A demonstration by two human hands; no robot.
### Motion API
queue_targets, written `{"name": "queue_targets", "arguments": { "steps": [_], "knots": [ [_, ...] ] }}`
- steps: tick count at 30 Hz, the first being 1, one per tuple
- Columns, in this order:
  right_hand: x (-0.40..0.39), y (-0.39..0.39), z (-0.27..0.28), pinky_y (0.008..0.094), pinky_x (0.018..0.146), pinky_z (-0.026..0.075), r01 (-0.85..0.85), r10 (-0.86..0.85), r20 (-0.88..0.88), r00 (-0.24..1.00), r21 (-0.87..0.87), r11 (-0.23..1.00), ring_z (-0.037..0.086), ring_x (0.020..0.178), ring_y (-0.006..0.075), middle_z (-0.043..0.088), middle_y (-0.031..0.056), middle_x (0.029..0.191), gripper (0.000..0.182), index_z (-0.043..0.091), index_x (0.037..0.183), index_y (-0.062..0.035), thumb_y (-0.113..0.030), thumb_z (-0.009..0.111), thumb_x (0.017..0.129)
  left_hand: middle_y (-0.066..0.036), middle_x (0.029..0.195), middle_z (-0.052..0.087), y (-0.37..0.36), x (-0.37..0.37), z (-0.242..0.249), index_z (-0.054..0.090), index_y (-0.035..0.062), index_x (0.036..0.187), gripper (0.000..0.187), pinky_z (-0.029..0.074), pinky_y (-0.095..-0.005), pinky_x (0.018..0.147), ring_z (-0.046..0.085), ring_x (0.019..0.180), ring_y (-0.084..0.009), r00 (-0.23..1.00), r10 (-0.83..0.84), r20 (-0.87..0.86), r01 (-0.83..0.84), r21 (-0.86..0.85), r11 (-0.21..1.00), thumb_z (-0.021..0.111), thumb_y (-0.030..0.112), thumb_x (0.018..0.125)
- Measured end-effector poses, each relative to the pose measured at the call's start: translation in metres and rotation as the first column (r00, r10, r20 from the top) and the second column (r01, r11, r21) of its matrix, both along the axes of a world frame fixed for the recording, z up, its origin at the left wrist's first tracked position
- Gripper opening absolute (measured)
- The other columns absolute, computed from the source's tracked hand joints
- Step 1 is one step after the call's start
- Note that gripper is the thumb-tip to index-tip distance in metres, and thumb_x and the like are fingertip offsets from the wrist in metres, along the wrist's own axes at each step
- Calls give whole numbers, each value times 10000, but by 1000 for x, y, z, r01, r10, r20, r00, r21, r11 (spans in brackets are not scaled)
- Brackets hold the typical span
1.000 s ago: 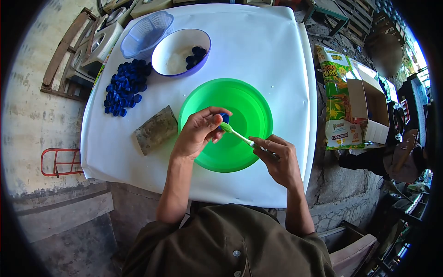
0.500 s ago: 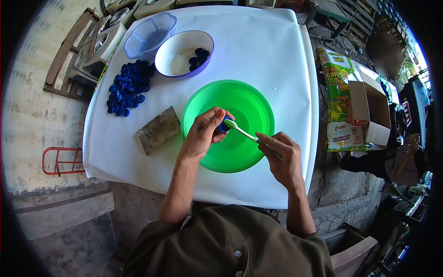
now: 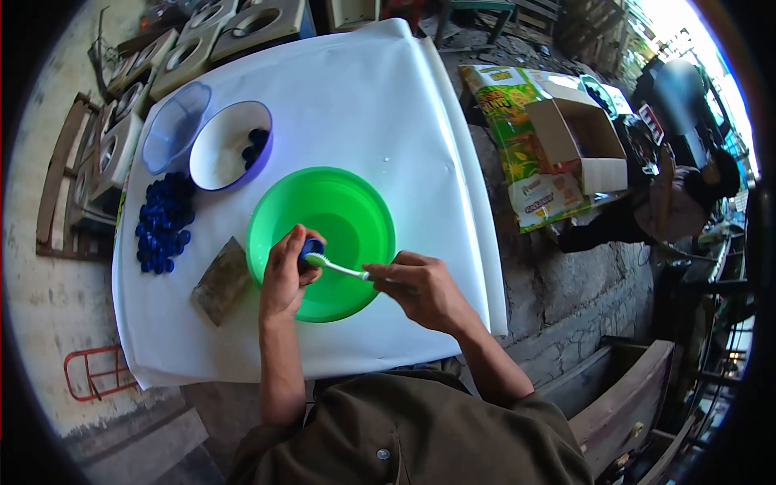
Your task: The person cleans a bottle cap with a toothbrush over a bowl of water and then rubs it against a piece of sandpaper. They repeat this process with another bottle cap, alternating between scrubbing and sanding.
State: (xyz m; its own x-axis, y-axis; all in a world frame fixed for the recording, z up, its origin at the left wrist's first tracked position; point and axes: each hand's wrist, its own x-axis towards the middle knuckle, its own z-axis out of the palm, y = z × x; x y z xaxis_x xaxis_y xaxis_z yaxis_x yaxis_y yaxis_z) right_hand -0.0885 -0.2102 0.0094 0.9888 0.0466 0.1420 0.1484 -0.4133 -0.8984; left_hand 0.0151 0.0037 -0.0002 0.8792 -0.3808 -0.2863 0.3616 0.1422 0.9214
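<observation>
My left hand [image 3: 288, 273] is closed around a blue bottle cap [image 3: 310, 249], held over the near side of a green basin [image 3: 347, 194]. In my right hand [image 3: 416, 288] is a toothbrush [image 3: 343, 269] with a white handle, its green-and-white head right at the cap's opening. Left of the basin lies a worn grey-brown block [image 3: 222, 283]. Beyond it is a pile of blue bottle caps [image 3: 164, 222]. More blue caps sit inside a bowl [image 3: 212, 137], white within and purple outside.
A translucent blue plastic basket [image 3: 174, 121] stands at the table's far left. White sheeting [image 3: 420, 202] covers the table. To the right, an open cardboard box [image 3: 578, 133] rests on a colourful printed sheet [image 3: 517, 137], with a person [image 3: 675, 206] beside it. A wooden drawer [image 3: 622, 396] is at lower right.
The view has turned, shifting the table and basin left and bringing more of the person at right into sight. My hands keep the cap and toothbrush together over the basin.
</observation>
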Motion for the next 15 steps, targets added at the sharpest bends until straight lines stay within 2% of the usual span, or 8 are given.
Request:
{"name": "queue_targets", "arguments": {
  "steps": [1, 2, 4, 5, 8, 9, 12, 15],
  "knots": [
    [-3, 3, -4, 399, 614, 514, 0, -2, 19, 1000, 94, 996, 643, 667, 281, 642, 118, 791, 277, 749, 1140, -108, -75, 733, 865, -19, 685, 499, 2, -1, 1, 588, 33, 934, 440, 266, -216, 439, 329, 468, -54, 1000, -22, 2, 22, -5, 1000, 498, 449, 1044],
    [-4, 3, -5, 400, 610, 511, 13, -13, 1, 1000, 44, 999, 638, 661, 280, 638, 116, 784, 275, 749, 1139, -108, -74, 730, 867, 2, 610, 465, 2, -3, 1, 613, 15, 920, 456, 239, -232, 423, 339, 440, -55, 1000, -8, 3, 8, 10, 1000, 509, 442, 1043],
    [-6, 1, -6, 404, 603, 506, 40, -42, -39, 998, -60, 997, 628, 647, 277, 630, 110, 772, 273, 748, 1139, -108, -71, 725, 869, 2, 612, 471, 2, -5, -1, 613, 20, 914, 453, 241, -231, 421, 338, 440, -51, 998, -56, 25, 56, 10, 998, 508, 442, 1043],
    [-7, 2, -3, 408, 593, 500, 96, -97, -14, 995, -84, 992, 614, 626, 278, 618, 106, 756, 268, 749, 1139, -115, -81, 722, 874, -3, 626, 490, 4, -6, -6, 609, 26, 914, 443, 251, -224, 424, 348, 447, -53, 998, -66, 14, 66, -8, 998, 508, 437, 1044],
    [-13, 8, -8, 411, 603, 505, 103, -102, 22, 995, -84, 991, 622, 637, 285, 636, 113, 779, 266, 749, 1143, -120, -97, 718, 879, -6, 642, 507, 0, -10, -5, 604, 30, 917, 435, 269, -216, 429, 373, 457, -58, 997, -6, -71, 6, 7, 1000, 508, 434, 1044],
    [-14, 12, -13, 414, 612, 508, 87, -90, 101, 991, 33, 996, 628, 646, 291, 654, 123, 803, 268, 749, 1143, -117, -97, 715, 877, -8, 655, 519, 1, -11, -8, 600, 30, 925, 433, 295, -213, 434, 409, 473, -63, 998, 24, -65, -23, 18, 1000, 505, 435, 1045],
    [-20, 10, -14, 418, 623, 512, 52, -52, 13, 999, 10, 999, 634, 657, 294, 664, 132, 821, 264, 750, 1137, -109, -93, 712, 876, -25, 692, 550, 8, -12, -9, 582, 39, 972, 414, 326, -221, 438, 435, 488, -72, 997, -75, -32, 75, 1, 997, 510, 441, 1040],
    [-21, 9, -12, 421, 627, 509, 89, -92, -42, 995, -56, 994, 633, 666, 293, 656, 136, 804, 251, 750, 1135, -103, -91, 704, 889, -35, 727, 565, 5, -15, -7, 593, 21, 1038, 426, 339, -219, 458, 488, 540, -78, 995, -92, -44, 93, 22, 995, 507, 438, 1042]
  ]
}}
